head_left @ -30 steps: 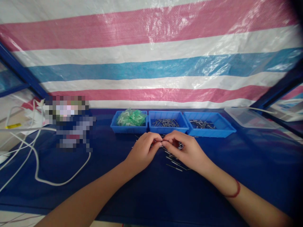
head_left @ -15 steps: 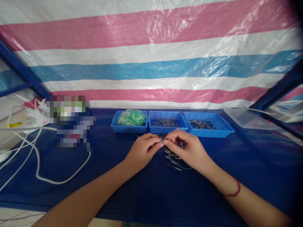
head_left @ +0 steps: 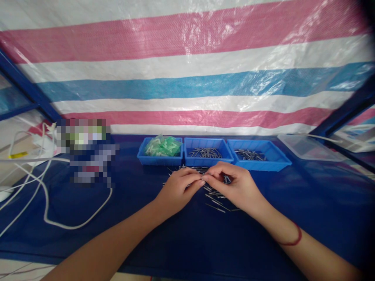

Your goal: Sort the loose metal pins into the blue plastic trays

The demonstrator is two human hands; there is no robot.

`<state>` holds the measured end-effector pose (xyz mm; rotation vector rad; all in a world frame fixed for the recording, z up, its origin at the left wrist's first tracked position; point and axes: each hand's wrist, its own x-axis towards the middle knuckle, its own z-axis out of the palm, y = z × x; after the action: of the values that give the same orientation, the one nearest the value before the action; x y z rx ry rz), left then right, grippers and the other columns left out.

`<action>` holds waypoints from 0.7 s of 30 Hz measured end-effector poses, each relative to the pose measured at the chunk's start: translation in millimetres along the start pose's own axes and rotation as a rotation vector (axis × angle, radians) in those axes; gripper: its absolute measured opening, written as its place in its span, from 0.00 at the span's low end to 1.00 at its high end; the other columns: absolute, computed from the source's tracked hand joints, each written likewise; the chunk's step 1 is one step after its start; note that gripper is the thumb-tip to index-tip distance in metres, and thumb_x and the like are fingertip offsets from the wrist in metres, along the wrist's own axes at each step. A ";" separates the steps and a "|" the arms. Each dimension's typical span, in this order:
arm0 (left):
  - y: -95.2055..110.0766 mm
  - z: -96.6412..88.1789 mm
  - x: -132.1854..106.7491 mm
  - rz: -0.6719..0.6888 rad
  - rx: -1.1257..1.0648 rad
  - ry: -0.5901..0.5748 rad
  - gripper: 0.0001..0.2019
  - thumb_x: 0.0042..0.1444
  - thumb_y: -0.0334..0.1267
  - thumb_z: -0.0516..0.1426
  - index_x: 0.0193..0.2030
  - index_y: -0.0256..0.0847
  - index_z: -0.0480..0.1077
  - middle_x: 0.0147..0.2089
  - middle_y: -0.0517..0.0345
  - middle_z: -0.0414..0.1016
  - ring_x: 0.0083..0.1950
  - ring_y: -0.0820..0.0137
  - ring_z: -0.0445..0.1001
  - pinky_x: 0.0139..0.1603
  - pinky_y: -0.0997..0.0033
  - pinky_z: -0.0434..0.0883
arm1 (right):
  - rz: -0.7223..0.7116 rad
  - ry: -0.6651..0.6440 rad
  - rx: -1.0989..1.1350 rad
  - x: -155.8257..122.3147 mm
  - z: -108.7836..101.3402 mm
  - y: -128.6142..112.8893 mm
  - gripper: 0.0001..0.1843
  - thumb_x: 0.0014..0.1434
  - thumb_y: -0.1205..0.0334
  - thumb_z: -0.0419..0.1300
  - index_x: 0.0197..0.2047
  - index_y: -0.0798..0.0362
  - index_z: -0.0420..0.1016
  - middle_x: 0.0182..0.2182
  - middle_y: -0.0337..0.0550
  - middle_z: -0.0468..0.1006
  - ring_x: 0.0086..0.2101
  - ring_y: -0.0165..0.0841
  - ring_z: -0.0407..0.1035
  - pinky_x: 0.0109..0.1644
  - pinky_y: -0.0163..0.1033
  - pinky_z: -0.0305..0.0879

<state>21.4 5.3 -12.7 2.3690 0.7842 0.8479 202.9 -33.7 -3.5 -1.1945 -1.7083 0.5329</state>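
Observation:
My left hand (head_left: 180, 188) and my right hand (head_left: 233, 183) meet at their fingertips over a loose pile of blind rivets (head_left: 215, 193). Thumb and forefinger are pinched together on each hand. Whatever lies between the fingertips is too small and covered to make out. The rivets are thin metal pins with a thicker silvery part, strewn on the dark blue table (head_left: 181, 242) under and behind both hands; my fingers hide part of the pile.
Behind the hands stand three blue bins: the left bin (head_left: 159, 160) holds green-and-clear plastic packets, the middle bin (head_left: 208, 160) and right bin (head_left: 274, 164) hold metal rivets. A clear plastic lid (head_left: 310, 148) lies at right. White cables (head_left: 64, 225) loop across the left side.
Both hands have shifted very slightly toward me and stay pinched together. The small shiny bit that showed between the fingertips is now mostly covered.

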 end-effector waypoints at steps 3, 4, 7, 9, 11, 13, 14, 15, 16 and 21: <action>1.2 0.3 0.2 -0.021 -0.015 0.004 0.10 0.63 0.39 0.53 0.40 0.40 0.74 0.42 0.54 0.76 0.43 0.68 0.74 0.46 0.70 0.69 | -0.005 -0.010 0.009 0.2 -0.3 0.1 0.10 0.58 0.55 0.60 0.30 0.52 0.74 0.22 0.39 0.69 0.24 0.29 0.60 0.28 0.37 0.58; 1.7 0.2 0.2 -0.036 -0.014 0.016 0.09 0.62 0.39 0.53 0.39 0.39 0.74 0.41 0.54 0.76 0.43 0.68 0.74 0.45 0.71 0.69 | -0.007 -0.011 0.014 0.5 -0.5 0.5 0.10 0.58 0.56 0.60 0.30 0.52 0.74 0.22 0.39 0.69 0.24 0.29 0.60 0.28 0.37 0.59; 2.9 -0.5 0.0 -0.092 -0.004 0.071 0.07 0.61 0.38 0.55 0.39 0.40 0.72 0.38 0.56 0.76 0.40 0.69 0.74 0.43 0.71 0.68 | -0.007 -0.003 0.029 1.3 -1.5 2.0 0.08 0.58 0.57 0.60 0.32 0.52 0.76 0.22 0.37 0.67 0.24 0.29 0.60 0.27 0.36 0.59; 2.9 -1.1 -0.1 -0.127 -0.002 0.104 0.05 0.60 0.38 0.55 0.39 0.40 0.71 0.37 0.58 0.76 0.39 0.70 0.74 0.42 0.72 0.68 | 0.000 -0.009 0.034 1.8 -2.1 3.0 0.08 0.58 0.58 0.60 0.33 0.52 0.76 0.22 0.36 0.66 0.24 0.28 0.60 0.28 0.36 0.59; 2.6 -1.6 -0.2 -0.148 0.000 0.123 0.05 0.60 0.38 0.56 0.39 0.41 0.71 0.36 0.59 0.76 0.38 0.70 0.74 0.41 0.72 0.68 | 0.010 -0.023 0.030 2.3 -2.3 3.6 0.08 0.58 0.58 0.59 0.33 0.52 0.76 0.22 0.36 0.67 0.23 0.28 0.59 0.28 0.35 0.59; 2.1 -1.8 -0.3 -0.157 -0.001 0.141 0.05 0.60 0.38 0.55 0.39 0.41 0.71 0.36 0.59 0.76 0.37 0.70 0.74 0.41 0.72 0.68 | 0.021 -0.049 0.009 3.0 -2.3 3.9 0.08 0.58 0.58 0.59 0.33 0.53 0.76 0.22 0.37 0.68 0.23 0.28 0.59 0.27 0.35 0.58; 1.9 -1.9 -0.2 -0.159 -0.003 0.147 0.06 0.60 0.38 0.55 0.39 0.41 0.71 0.36 0.59 0.76 0.37 0.71 0.74 0.41 0.72 0.68 | 0.023 -0.075 -0.010 3.6 -2.5 4.1 0.08 0.58 0.58 0.59 0.33 0.53 0.76 0.22 0.37 0.68 0.23 0.27 0.58 0.28 0.35 0.58; 1.7 -1.9 -0.2 -0.161 -0.006 0.149 0.06 0.61 0.39 0.55 0.40 0.41 0.70 0.37 0.59 0.76 0.38 0.71 0.73 0.42 0.72 0.68 | 0.021 -0.107 -0.033 4.4 -3.5 4.6 0.08 0.58 0.58 0.59 0.32 0.53 0.75 0.22 0.37 0.67 0.23 0.27 0.58 0.28 0.35 0.58; 1.6 -2.0 -0.2 -0.163 -0.009 0.146 0.06 0.61 0.39 0.54 0.40 0.40 0.70 0.37 0.59 0.76 0.38 0.71 0.73 0.42 0.72 0.68 | 0.017 -0.142 -0.062 5.6 -5.4 5.4 0.09 0.58 0.58 0.58 0.32 0.53 0.75 0.22 0.37 0.67 0.23 0.27 0.58 0.28 0.35 0.57; 1.1 -2.7 -2.1 -0.138 0.130 0.041 0.16 0.60 0.43 0.55 0.53 0.39 0.65 0.45 0.54 0.75 0.47 0.65 0.72 0.49 0.63 0.65 | 0.119 -0.013 -0.307 15.0 -39.3 14.2 0.11 0.58 0.55 0.56 0.33 0.53 0.75 0.20 0.36 0.65 0.22 0.28 0.59 0.28 0.35 0.55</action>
<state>18.6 3.8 -10.9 2.3829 1.0352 0.8127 243.1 -20.5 10.1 -1.5204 -1.7822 0.3575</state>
